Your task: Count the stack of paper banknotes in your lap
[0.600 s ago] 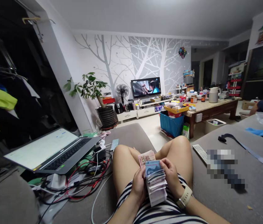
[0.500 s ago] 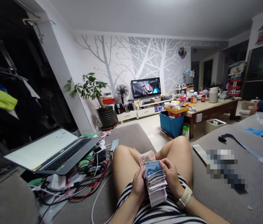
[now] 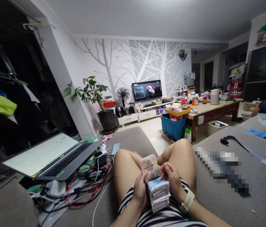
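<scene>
I sit cross-legged on a grey sofa with a thick stack of banknotes point(image 3: 158, 194) in my lap. My left hand point(image 3: 140, 190) grips the stack's left side, fingers closed around it. My right hand point(image 3: 172, 180), a pale watch on its wrist, pinches the notes at the right and folds the top brownish note point(image 3: 149, 164) upward. A bluish note shows on top of the stack below it.
An open laptop point(image 3: 50, 155) lies at my left above a tangle of red, black and white cables point(image 3: 83, 186). A black strap point(image 3: 232, 140) lies on the sofa at right. Beyond stand a blue bin point(image 3: 172, 127), a cluttered low table point(image 3: 214, 108), a TV point(image 3: 147, 90), a plant point(image 3: 90, 91).
The top brownish note has been flipped up and forward by my right hand, and the stack sits slightly lower in my lap. The view tilted a little.
</scene>
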Motion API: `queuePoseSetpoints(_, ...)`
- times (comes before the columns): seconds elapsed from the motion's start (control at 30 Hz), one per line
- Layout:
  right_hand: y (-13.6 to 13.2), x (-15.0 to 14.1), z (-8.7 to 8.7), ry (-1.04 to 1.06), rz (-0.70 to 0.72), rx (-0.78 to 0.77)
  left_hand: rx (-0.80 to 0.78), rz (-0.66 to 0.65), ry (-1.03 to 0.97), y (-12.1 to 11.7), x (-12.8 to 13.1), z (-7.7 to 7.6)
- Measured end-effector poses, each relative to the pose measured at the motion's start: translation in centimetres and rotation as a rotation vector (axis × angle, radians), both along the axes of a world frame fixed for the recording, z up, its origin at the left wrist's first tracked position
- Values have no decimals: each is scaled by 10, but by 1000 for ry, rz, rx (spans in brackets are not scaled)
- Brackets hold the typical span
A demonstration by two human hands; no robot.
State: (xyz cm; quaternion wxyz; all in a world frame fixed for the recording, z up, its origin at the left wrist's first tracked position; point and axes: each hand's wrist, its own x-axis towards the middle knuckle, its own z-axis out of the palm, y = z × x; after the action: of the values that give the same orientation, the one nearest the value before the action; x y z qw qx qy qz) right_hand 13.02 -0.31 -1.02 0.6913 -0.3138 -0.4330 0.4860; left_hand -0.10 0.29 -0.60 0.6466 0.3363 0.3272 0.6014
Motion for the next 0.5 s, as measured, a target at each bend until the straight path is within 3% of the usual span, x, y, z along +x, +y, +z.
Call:
queuePoseSetpoints(0.1,2,-1,-3,-19,16,-3,9,-10,1,-1,0,2)
queuePoseSetpoints(0.3,9,-2,-8,-131,-113,-3,-14,-11,15,-4,-2,6)
queuePoseSetpoints(0.5,16,-2,-15,-141,-108,-28,-40,-74,15,-7,-2,6)
